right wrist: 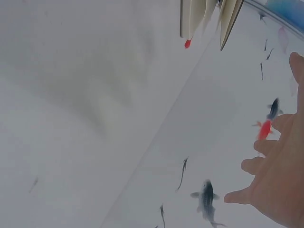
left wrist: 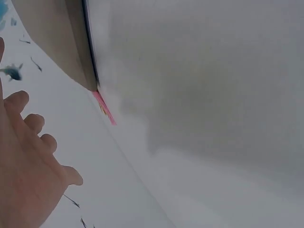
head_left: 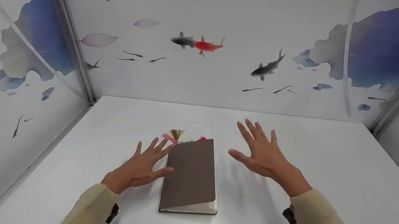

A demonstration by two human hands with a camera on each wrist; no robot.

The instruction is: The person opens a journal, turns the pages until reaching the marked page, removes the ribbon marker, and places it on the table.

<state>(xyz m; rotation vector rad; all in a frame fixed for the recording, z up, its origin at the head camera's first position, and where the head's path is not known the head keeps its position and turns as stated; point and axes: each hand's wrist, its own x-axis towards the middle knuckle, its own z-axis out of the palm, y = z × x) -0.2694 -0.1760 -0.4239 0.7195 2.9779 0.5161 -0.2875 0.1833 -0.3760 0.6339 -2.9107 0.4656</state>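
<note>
A notebook (head_left: 191,175) with a brown-grey cover lies on the white table, its cover lifted a little so that pages show at the lower right. From its top edge stick out a pink ribbon (head_left: 169,137), a gold tassel (head_left: 176,134) and a red tip (head_left: 202,138). My left hand (head_left: 143,166) hovers at the notebook's left side, fingers spread, thumb over the cover in the head view. To the right, apart from the notebook, my right hand (head_left: 264,154) is held above the table with fingers spread. Neither hand holds anything.
The white table (head_left: 285,221) is enclosed by printed panels (head_left: 234,13) at the back and both sides, showing fish and blue leaves. Metal posts (head_left: 75,36) stand at the back corners. Each wrist wears a small dark device (head_left: 289,215).
</note>
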